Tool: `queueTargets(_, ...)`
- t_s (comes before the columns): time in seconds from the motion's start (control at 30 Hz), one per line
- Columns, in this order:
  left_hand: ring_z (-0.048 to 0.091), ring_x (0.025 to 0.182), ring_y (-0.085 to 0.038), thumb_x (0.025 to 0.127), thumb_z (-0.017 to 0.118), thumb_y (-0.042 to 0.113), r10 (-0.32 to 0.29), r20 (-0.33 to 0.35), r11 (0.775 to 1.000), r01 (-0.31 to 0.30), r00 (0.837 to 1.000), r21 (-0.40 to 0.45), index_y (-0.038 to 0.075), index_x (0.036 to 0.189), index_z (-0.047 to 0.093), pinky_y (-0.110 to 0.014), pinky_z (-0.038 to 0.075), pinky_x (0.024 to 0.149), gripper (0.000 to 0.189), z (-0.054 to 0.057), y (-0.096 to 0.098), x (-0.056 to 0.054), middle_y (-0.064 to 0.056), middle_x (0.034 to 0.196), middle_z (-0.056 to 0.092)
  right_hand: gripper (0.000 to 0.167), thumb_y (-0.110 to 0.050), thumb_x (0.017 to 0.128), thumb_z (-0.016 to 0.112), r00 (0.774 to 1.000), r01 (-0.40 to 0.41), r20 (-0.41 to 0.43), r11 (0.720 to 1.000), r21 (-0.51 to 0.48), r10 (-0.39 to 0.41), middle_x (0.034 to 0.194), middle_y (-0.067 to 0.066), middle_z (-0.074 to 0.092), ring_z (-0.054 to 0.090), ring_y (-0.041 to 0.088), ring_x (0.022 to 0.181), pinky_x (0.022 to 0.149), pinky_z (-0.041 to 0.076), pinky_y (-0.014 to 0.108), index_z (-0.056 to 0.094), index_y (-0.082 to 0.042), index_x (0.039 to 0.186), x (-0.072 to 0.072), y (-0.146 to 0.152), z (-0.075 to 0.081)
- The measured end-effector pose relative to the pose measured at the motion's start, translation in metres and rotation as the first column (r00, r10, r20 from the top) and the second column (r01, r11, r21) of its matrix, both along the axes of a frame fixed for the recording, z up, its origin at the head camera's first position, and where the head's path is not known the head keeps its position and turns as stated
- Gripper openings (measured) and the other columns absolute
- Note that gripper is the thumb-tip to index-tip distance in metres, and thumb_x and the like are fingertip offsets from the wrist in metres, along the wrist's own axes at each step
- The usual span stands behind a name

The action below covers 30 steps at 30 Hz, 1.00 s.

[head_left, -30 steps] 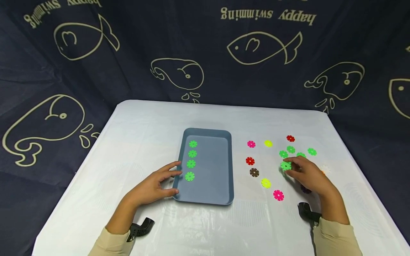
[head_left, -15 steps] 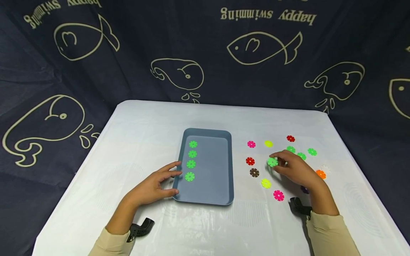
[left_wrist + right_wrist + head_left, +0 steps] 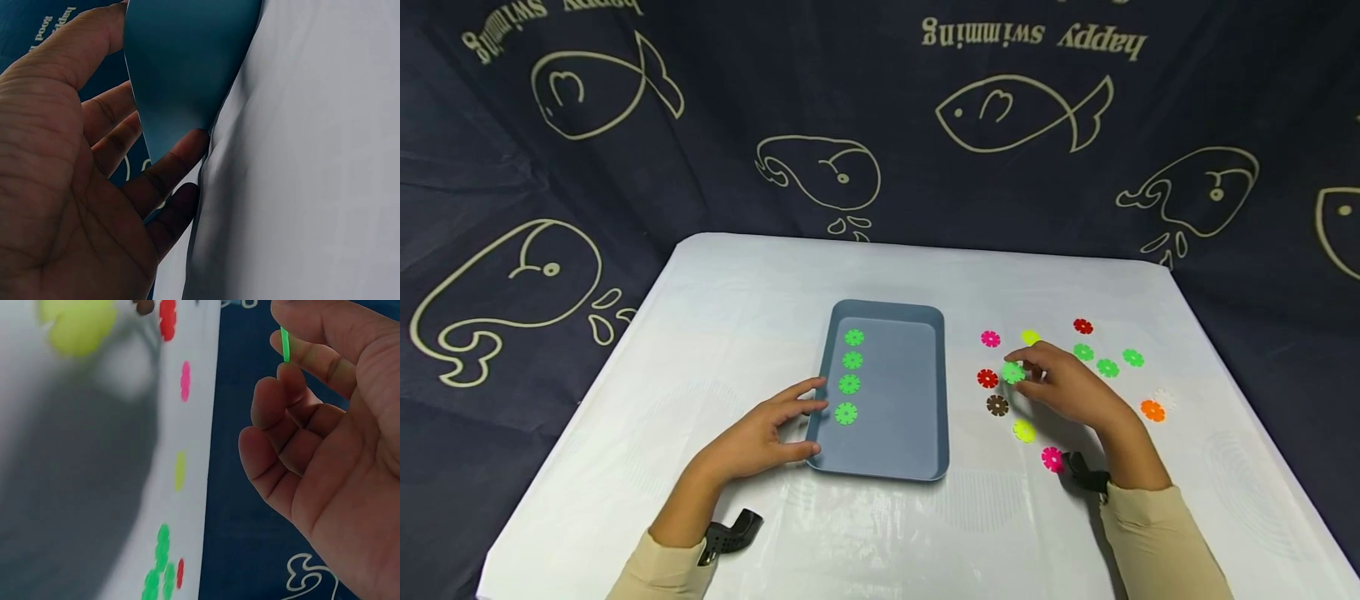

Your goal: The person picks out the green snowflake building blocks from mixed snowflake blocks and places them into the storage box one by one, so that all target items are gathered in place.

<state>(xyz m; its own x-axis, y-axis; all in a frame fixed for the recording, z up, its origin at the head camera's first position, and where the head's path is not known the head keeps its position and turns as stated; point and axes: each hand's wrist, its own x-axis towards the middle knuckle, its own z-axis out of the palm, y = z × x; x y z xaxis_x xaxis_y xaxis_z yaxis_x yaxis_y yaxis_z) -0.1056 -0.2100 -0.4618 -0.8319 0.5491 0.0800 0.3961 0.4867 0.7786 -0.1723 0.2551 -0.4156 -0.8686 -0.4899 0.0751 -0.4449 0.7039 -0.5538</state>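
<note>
A grey-blue tray [image 3: 895,392] lies on the table with a column of green notched discs [image 3: 849,384] along its left side. My left hand [image 3: 760,437] rests at the tray's left wall, fingers spread and fingertips touching it. In the left wrist view the fingers [image 3: 178,159] lie against the outside of the tray wall [image 3: 187,69]. To the right of the tray, above the table, my right hand [image 3: 1063,383] pinches a green notched disc [image 3: 1013,372] between thumb and finger. The right wrist view shows that green disc [image 3: 285,345] edge-on.
Loose discs lie right of the tray: red [image 3: 987,378], brown [image 3: 997,406], yellow [image 3: 1024,431], pink [image 3: 1052,459], orange [image 3: 1152,411] and a few green [image 3: 1107,367]. A dark patterned cloth [image 3: 895,100] hangs behind the white table [image 3: 752,317].
My right hand has moved left toward the tray with the green disc, away from the other green discs. The left hand has stayed at the tray's wall.
</note>
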Motion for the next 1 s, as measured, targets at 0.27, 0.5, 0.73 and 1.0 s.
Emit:
queueTargets(0.27,0.03,0.145,-0.025,0.086,0.079,0.036,0.006,0.002,1.0,-0.006,1.0,0.003,0.01,0.138,0.06,-0.054,0.037,0.107,0.061,0.0,0.0,0.0,0.004,0.16,0.031,0.036,0.001,0.088,0.069,0.998,-0.061,0.004,0.998,-0.009,0.061,0.092,-0.001,0.055,0.051,0.018,0.085,0.072,0.047,0.033,0.066,-0.005,0.123,-0.006,-0.021,0.009)
queueTargets(0.5,0.031,0.144,-0.025,0.087,0.078,0.037,-0.003,-0.005,1.0,0.003,1.0,0.006,0.009,0.138,0.059,-0.053,0.038,0.107,0.062,0.0,0.0,0.0,0.005,0.16,0.031,0.035,-0.004,0.089,0.069,0.991,-0.131,0.0,0.99,-0.048,0.132,0.098,-0.001,0.056,0.052,0.018,0.087,0.072,0.048,0.033,0.066,-0.007,0.123,-0.012,-0.044,0.014)
queueTargets(0.73,0.031,0.144,-0.025,0.087,0.079,0.036,-0.001,-0.01,1.0,0.001,1.0,0.008,0.009,0.138,0.059,-0.053,0.037,0.107,0.061,-0.002,-0.001,0.0,0.005,0.159,0.031,0.034,-0.006,0.089,0.07,0.982,-0.189,-0.009,0.981,-0.044,0.189,0.096,0.001,0.057,0.052,0.018,0.085,0.072,0.048,0.034,0.068,-0.008,0.123,-0.014,-0.071,0.022)
queueTargets(1.0,0.031,0.144,-0.026,0.088,0.078,0.034,0.001,-0.016,1.0,-0.001,1.0,0.003,0.011,0.138,0.06,-0.053,0.037,0.107,0.059,-0.002,-0.001,0.0,0.004,0.159,0.031,0.03,-0.011,0.091,0.071,0.971,-0.238,0.016,0.97,-0.046,0.239,0.096,-0.002,0.057,0.053,0.018,0.087,0.072,0.049,0.033,0.069,-0.009,0.12,-0.015,-0.098,0.026)
